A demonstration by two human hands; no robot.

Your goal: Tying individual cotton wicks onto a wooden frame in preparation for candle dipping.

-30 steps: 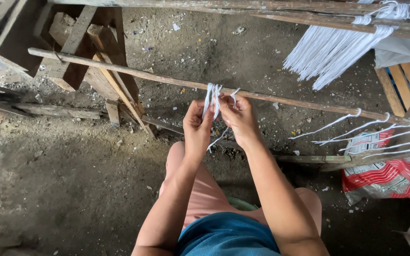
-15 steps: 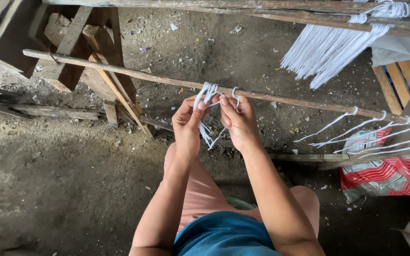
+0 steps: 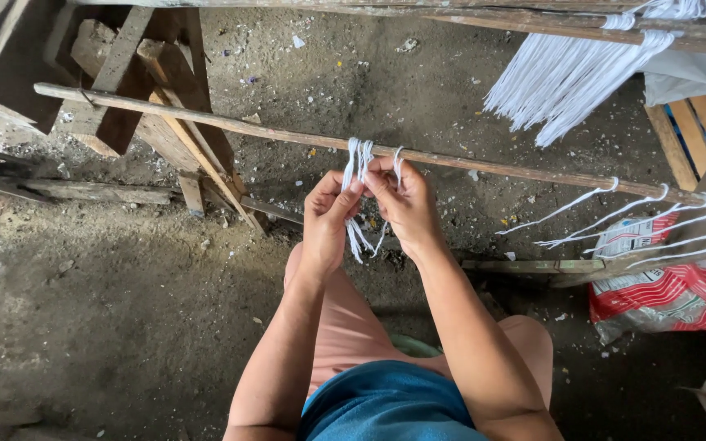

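Observation:
A long thin wooden pole (image 3: 206, 124) runs across the view from upper left to right. A small bunch of white cords (image 3: 357, 159) is looped over it near the middle, with loose ends hanging down below my fingers. My left hand (image 3: 327, 216) pinches the cords just under the pole. My right hand (image 3: 404, 204) is pressed against the left one and grips the same cords, with one strand curving over its knuckles. Both hands sit right below the pole.
Further white cords (image 3: 614, 214) are tied on the pole to the right. A thick white cord bundle (image 3: 565, 77) hangs from an upper beam (image 3: 484, 20). A red-and-white sack (image 3: 668, 286) lies at right. Wooden planks (image 3: 140, 90) stand upper left on the dirt floor (image 3: 108, 310).
My left hand, which had spread the cords apart to the left, has come back against my right hand. The cord bunch is drawn together again under the pole.

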